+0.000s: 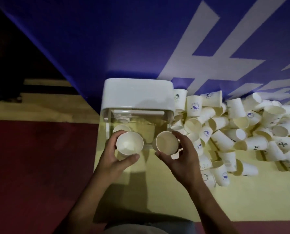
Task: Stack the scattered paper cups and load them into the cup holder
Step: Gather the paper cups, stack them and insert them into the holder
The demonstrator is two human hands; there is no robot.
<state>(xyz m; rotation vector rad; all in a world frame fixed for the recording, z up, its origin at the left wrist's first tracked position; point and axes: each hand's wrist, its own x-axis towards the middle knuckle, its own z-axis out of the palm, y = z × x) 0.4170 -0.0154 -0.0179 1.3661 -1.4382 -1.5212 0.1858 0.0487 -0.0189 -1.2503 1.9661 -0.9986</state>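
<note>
My left hand (113, 159) grips a white paper cup (130, 143), mouth up, its thumb and fingers curled round the rim. To its right, my right hand (183, 154) grips a second paper cup (167, 142), also mouth up. Both cups hover over the front of the cup holder (137, 93), a clear box with a white lid tilted up at the back. Another cup (121, 128) shows inside the clear box, behind my left hand. A heap of scattered paper cups (234, 132) lies to the right of the holder.
The holder and the cups rest on a yellow floor strip (157, 191). A dark red floor area (39, 166) lies to the left. A blue wall banner with white lettering (200, 53) rises directly behind the holder and the heap.
</note>
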